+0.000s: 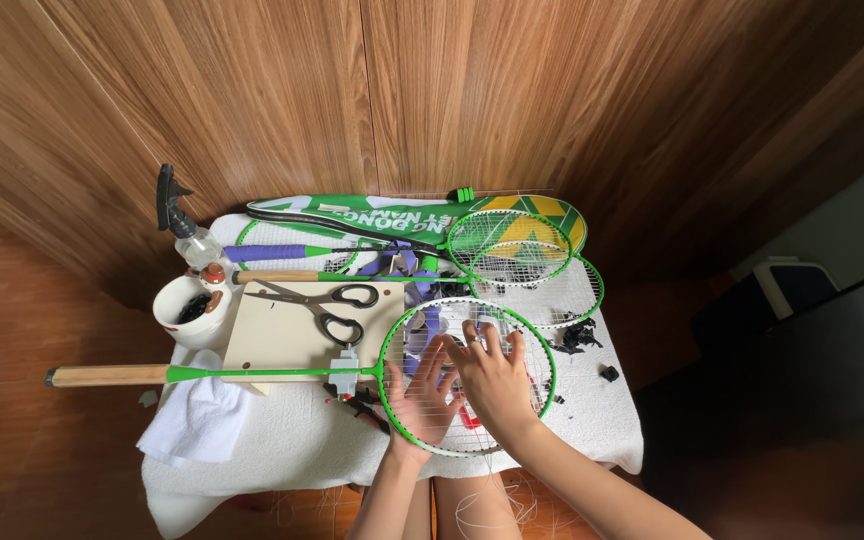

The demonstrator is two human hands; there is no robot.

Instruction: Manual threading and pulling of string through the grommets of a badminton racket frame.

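The green racket (pixel 382 372) lies across the table (pixel 592 420), head at my near side, wooden handle pointing to nine o'clock. My left hand (pixel 422 395) and right hand (pixel 487 372) both rest flat on its strings (pixel 472 440), fingers spread, gripping nothing. I judge it light with a stiff frame, the strings springy and easily snagged; the frame's rim or the shaft gives the safest grip.

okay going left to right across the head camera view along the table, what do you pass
Wooden racket handle → white cup → folded white cloth → scissors → left hand → right hand → black scrap
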